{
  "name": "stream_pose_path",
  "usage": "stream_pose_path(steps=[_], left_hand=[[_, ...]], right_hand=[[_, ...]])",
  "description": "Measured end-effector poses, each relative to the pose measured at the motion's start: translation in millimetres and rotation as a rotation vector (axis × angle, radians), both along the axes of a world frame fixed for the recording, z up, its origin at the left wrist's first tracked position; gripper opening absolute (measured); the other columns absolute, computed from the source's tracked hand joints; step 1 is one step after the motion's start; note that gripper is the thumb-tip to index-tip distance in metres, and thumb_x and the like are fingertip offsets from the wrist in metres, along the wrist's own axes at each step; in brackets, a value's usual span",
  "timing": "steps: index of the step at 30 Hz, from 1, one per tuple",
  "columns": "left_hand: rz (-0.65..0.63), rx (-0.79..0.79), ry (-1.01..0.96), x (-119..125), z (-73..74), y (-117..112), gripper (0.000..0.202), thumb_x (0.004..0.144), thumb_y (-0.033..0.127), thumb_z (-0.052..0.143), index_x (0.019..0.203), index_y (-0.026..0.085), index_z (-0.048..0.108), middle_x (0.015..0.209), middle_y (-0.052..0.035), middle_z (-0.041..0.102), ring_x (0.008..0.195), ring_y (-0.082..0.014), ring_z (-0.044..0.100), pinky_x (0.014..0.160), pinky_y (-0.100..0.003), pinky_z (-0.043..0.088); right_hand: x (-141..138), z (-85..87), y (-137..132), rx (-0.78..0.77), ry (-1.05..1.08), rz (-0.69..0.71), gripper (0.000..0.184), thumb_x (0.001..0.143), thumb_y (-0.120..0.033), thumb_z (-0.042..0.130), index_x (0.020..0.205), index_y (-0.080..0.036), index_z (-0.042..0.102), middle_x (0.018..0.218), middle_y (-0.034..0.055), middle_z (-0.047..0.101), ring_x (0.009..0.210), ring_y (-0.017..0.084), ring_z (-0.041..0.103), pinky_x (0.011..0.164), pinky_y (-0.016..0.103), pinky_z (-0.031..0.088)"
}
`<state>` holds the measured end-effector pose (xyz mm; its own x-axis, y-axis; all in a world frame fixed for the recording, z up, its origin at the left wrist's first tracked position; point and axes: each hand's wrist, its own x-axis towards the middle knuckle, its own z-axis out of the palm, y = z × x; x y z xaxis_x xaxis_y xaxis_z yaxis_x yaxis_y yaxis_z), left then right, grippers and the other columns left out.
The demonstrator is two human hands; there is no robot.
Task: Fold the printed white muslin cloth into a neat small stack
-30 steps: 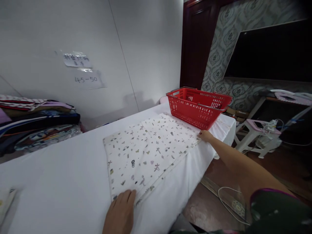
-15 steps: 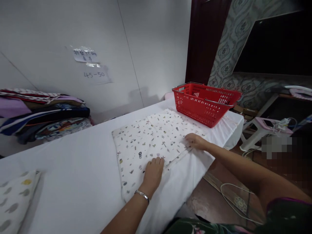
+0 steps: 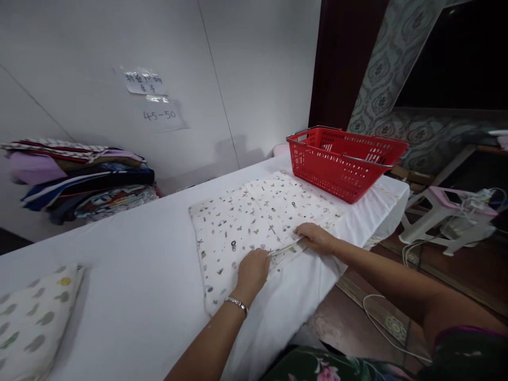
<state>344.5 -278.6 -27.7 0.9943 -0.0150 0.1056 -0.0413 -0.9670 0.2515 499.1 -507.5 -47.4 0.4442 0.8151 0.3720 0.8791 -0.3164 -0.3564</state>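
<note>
A white cloth (image 3: 248, 222) with small printed motifs lies spread in layers on the table, its near edge along the table's front. My left hand (image 3: 254, 270), with a bracelet at the wrist, grips that near edge, fingers curled over it. Farther right, my right hand (image 3: 315, 237) pinches the same edge. Between the two hands the upper layer's edge is drawn into a raised line, and a lower layer shows beneath it. The thumbs are mostly hidden.
A red plastic basket (image 3: 349, 169) stands at the table's far right end, close to the cloth. A folded patterned cloth (image 3: 37, 317) lies at the left on the white-covered table (image 3: 138, 275). Stacked fabrics (image 3: 87, 180) sit beyond the table's back edge. A stool (image 3: 448, 206) stands at right.
My fingers have closed on the cloth's near edge and lifted its upper layer slightly. The right hand has moved a little toward the left hand. The view has shifted slightly.
</note>
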Motion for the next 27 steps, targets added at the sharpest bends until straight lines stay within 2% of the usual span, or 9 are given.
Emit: stream_pose_path(steps=[4,8,12,15,20,22,27], left_hand=[[-0.008,-0.02,-0.017,1.3,-2.9,0.3,0.033,0.094,0.032,0.028,0.086,0.018,0.058,0.089,-0.0033,0.059,0.084,-0.0159,0.052,0.076,-0.028,0.038],[0.028,-0.041,-0.003,3.2,-2.8,0.5,0.033,0.093,0.032,0.03,0.081,0.019,0.057,0.085,-0.0036,0.059,0.082,-0.0163,0.052,0.073,-0.028,0.038],[0.045,-0.072,0.028,4.6,-1.2,0.6,0.033,0.093,0.032,0.03,0.077,0.019,0.056,0.083,-0.0038,0.059,0.08,-0.0162,0.052,0.071,-0.027,0.037],[0.05,-0.085,0.027,5.2,-0.1,0.4,0.032,0.092,0.031,0.03,0.076,0.019,0.055,0.083,-0.0037,0.058,0.08,-0.0162,0.052,0.071,-0.027,0.037],[0.055,-0.087,0.026,5.3,0.4,1.0,0.032,0.092,0.032,0.031,0.076,0.019,0.055,0.081,-0.0031,0.058,0.08,-0.0165,0.053,0.07,-0.028,0.037],[0.046,-0.085,0.018,4.0,0.1,1.5,0.03,0.092,0.031,0.032,0.081,0.019,0.057,0.083,-0.0032,0.059,0.082,-0.0169,0.053,0.072,-0.028,0.038],[-0.047,-0.047,-0.039,-1.9,-3.7,0.2,0.023,0.087,0.03,0.045,0.106,0.022,0.055,0.096,-0.0037,0.059,0.091,-0.0193,0.052,0.078,-0.031,0.039]], right_hand=[[-5.4,0.6,0.0,0.051,-0.02,0.002,0.021,0.077,-0.006,0.044,0.09,-0.019,0.054,0.107,0.0083,0.06,0.103,0.02,0.053,0.088,0.038,0.043],[-11.0,-2.9,-0.8,0.077,-0.138,0.001,0.018,0.081,-0.009,0.043,0.087,-0.018,0.057,0.118,0.0089,0.056,0.115,0.022,0.046,0.094,0.042,0.04],[-13.3,-9.3,-1.8,0.018,-0.22,0.005,0.018,0.082,-0.013,0.049,0.095,-0.019,0.06,0.127,0.0104,0.051,0.123,0.026,0.039,0.095,0.046,0.038],[-11.9,-11.7,1.3,-0.026,-0.268,-0.025,0.017,0.085,-0.019,0.051,0.098,-0.019,0.062,0.128,0.0118,0.051,0.124,0.027,0.039,0.094,0.046,0.039],[-8.6,-5.2,10.0,-0.114,-0.333,-0.025,0.017,0.087,-0.022,0.049,0.093,-0.019,0.065,0.129,0.0122,0.05,0.124,0.03,0.039,0.092,0.048,0.038],[-8.3,-0.8,9.5,-0.117,-0.334,0.006,0.018,0.088,-0.019,0.047,0.094,-0.019,0.064,0.129,0.0118,0.051,0.125,0.028,0.039,0.093,0.048,0.037],[-11.1,2.1,-6.3,-0.123,-0.299,0.032,0.022,0.088,-0.015,0.045,0.099,-0.02,0.064,0.132,0.0102,0.049,0.128,0.026,0.035,0.094,0.046,0.038]])
